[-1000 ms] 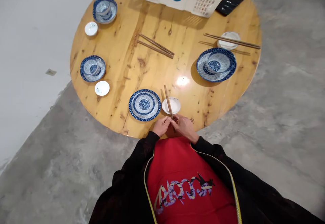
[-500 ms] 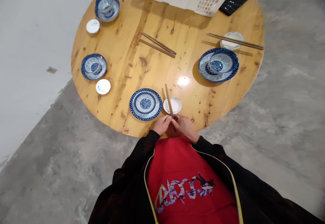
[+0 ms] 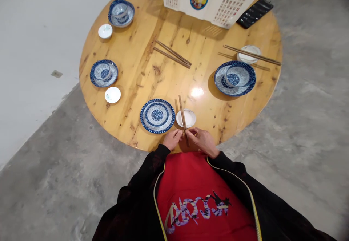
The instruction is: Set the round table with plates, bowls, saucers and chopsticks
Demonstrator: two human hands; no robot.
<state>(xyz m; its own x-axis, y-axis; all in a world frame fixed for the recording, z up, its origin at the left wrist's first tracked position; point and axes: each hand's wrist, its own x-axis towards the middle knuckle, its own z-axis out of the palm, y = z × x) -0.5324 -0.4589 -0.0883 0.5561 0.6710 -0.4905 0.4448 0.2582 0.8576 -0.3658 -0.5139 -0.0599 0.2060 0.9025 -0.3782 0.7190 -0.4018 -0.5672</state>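
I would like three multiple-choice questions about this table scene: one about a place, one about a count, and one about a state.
1. Where do the chopsticks at the person's hands lie?
A. Across the small white dish
B. Inside the white basket
C. On the floor

2. How many small plain white dishes are on the table?
A. Two
B. Four
C. Six

3. What is the state of the blue patterned plate nearest the person?
A. It has a bowl on it
B. It is turned upside down
C. It has no bowl on it

Answers:
1. A: the chopsticks rest over the small white dish, with their near ends between the left hand and right hand.
2. B: four show, two at the left, one near the person, one at the right.
3. C: its pattern is uncovered, unlike the other three plates.
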